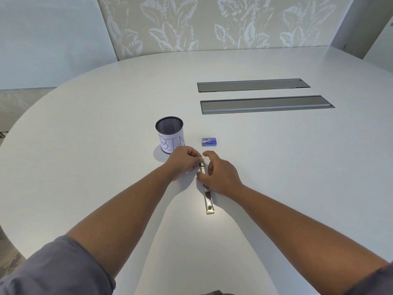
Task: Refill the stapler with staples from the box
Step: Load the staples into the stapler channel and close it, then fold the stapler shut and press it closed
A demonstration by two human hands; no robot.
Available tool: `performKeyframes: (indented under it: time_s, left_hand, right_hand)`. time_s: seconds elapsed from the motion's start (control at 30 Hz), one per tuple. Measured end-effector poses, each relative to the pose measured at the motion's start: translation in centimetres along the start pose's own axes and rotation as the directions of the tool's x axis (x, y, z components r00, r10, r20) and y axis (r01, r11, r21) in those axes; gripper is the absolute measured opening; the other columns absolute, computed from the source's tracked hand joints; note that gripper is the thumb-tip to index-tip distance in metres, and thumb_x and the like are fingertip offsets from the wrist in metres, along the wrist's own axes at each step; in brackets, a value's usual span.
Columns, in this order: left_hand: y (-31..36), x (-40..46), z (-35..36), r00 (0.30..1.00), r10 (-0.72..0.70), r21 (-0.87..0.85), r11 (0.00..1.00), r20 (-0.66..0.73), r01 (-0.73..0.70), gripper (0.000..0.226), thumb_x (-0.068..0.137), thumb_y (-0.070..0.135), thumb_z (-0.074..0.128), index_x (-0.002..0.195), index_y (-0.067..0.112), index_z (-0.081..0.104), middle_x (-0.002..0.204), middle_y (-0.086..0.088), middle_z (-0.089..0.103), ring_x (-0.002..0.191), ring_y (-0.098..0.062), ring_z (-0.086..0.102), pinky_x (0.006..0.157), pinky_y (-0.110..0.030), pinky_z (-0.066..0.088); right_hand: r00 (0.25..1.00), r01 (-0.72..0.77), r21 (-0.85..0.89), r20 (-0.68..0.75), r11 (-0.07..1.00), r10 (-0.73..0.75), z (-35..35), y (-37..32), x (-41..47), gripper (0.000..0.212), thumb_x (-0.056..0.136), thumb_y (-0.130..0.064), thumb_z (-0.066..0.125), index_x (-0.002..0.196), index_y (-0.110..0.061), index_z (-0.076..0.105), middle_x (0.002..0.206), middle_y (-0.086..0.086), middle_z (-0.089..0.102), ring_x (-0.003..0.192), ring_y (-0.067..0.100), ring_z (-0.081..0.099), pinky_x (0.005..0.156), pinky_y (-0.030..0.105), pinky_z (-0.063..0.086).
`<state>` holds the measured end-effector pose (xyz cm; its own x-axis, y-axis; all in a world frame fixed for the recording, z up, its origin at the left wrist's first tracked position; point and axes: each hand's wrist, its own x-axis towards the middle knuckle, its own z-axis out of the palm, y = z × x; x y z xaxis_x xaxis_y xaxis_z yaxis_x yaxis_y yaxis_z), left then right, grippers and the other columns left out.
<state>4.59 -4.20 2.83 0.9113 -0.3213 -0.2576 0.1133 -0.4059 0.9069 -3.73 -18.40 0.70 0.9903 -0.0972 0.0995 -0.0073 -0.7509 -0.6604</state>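
Observation:
The stapler (207, 196) lies swung fully open on the white table, a long metal strip with yellow ends running toward me. My left hand (184, 161) pinches its far end from the left. Arched over the stapler's middle, my right hand (219, 174) has its thumb on the metal there and its fingers curled above it. The small blue staple box (209, 142) lies closed on the table just beyond both hands, touched by neither.
A black mesh cup (169, 136) with a paper label reading "BIN" stands left of the box, right behind my left hand. Two long grey cable hatches (265, 104) are set into the table (297, 167) further back to the right.

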Motion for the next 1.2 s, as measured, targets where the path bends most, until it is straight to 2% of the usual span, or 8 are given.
performKeyframes:
  time_s: [0.17,0.23,0.33,0.53,0.73,1.0,1.13,1.2]
  left_hand:
    - [-0.3,-0.1,0.0,1.000,0.019,-0.013,1.000,-0.021,-0.019,0.008,0.093,0.010,0.069,0.086,0.012,0.071,0.069,-0.003,0.067,0.067,-0.019,0.060,0.065,-0.030,0.051]
    - [-0.4,-0.1,0.0,1.000,0.017,-0.032,0.999,-0.024,-0.018,0.002,0.092,0.010,0.069,0.091,0.011,0.071,0.069,-0.004,0.065,0.069,-0.022,0.059,0.071,-0.035,0.051]
    - [-0.5,-0.1,0.2,0.999,0.004,-0.041,0.999,-0.037,-0.005,0.014,0.091,0.015,0.071,0.103,0.009,0.069,0.072,-0.002,0.064,0.069,-0.019,0.060,0.076,-0.036,0.053]
    - [-0.1,-0.7,0.2,1.000,0.017,0.004,1.000,-0.010,-0.017,0.030,0.082,0.033,0.082,0.098,0.009,0.071,0.068,0.003,0.063,0.057,-0.012,0.055,0.059,-0.024,0.047]
    - [0.6,-1.2,0.1,1.000,-0.015,-0.030,0.999,0.012,0.016,0.034,0.078,0.017,0.084,0.103,-0.001,0.069,0.073,-0.005,0.064,0.063,-0.018,0.055,0.055,-0.022,0.047]
    - [1.0,-1.9,0.9,0.998,-0.064,-0.112,0.992,-0.002,0.063,0.036,0.077,0.006,0.072,0.110,0.005,0.060,0.091,-0.026,0.073,0.070,-0.030,0.066,0.070,-0.043,0.054]
    - [0.5,-2.0,1.3,0.994,-0.080,-0.181,0.981,-0.069,0.067,0.037,0.076,0.008,0.074,0.110,0.007,0.060,0.086,-0.022,0.076,0.068,-0.029,0.067,0.074,-0.050,0.057]
    - [0.5,-2.1,1.3,0.992,-0.087,-0.198,0.978,-0.096,0.067,0.035,0.074,0.010,0.075,0.106,0.010,0.061,0.085,-0.019,0.076,0.067,-0.028,0.067,0.068,-0.045,0.057]
  right_hand:
    - [0.999,-0.038,-0.073,-0.003,0.997,0.038,0.5,-0.4,0.5,0.067,0.075,-0.043,0.055,0.139,-0.033,0.040,0.073,-0.008,0.062,0.078,0.024,0.064,0.066,0.032,0.042]
    - [0.999,-0.041,-0.076,-0.025,0.996,0.039,0.5,-0.4,0.5,0.068,0.073,-0.041,0.054,0.139,-0.031,0.041,0.071,-0.009,0.060,0.076,0.024,0.064,0.065,0.032,0.041]
    - [0.997,-0.040,-0.041,-0.064,0.998,0.038,0.6,-0.3,0.5,0.066,0.074,-0.039,0.054,0.139,-0.030,0.043,0.063,-0.009,0.057,0.069,0.020,0.061,0.061,0.031,0.039]
    - [0.989,-0.040,0.072,-0.140,0.997,0.050,0.5,-0.2,0.0,0.061,0.075,-0.032,0.061,0.134,-0.032,0.044,0.057,-0.010,0.055,0.057,0.004,0.056,0.054,0.024,0.035]
    - [0.987,-0.005,0.116,-0.162,0.993,0.024,0.4,-0.2,-0.4,0.050,0.082,-0.027,0.063,0.129,-0.032,0.047,0.056,-0.009,0.056,0.057,0.006,0.056,0.056,0.028,0.043]
    - [0.990,0.009,0.155,-0.143,0.988,0.013,-0.1,-0.4,-1.1,0.044,0.082,-0.026,0.068,0.120,-0.029,0.046,0.061,-0.007,0.061,0.055,0.010,0.055,0.062,0.035,0.050]
    - [0.996,-0.025,0.165,-0.084,0.986,0.040,-0.5,-0.6,-1.1,0.041,0.081,-0.031,0.069,0.114,-0.032,0.044,0.064,-0.005,0.064,0.059,0.011,0.059,0.063,0.036,0.051]
    - [0.998,-0.047,0.094,-0.025,0.994,0.049,-0.9,-0.9,-1.1,0.042,0.079,-0.040,0.068,0.110,-0.037,0.041,0.063,-0.007,0.064,0.060,0.011,0.061,0.058,0.032,0.048]
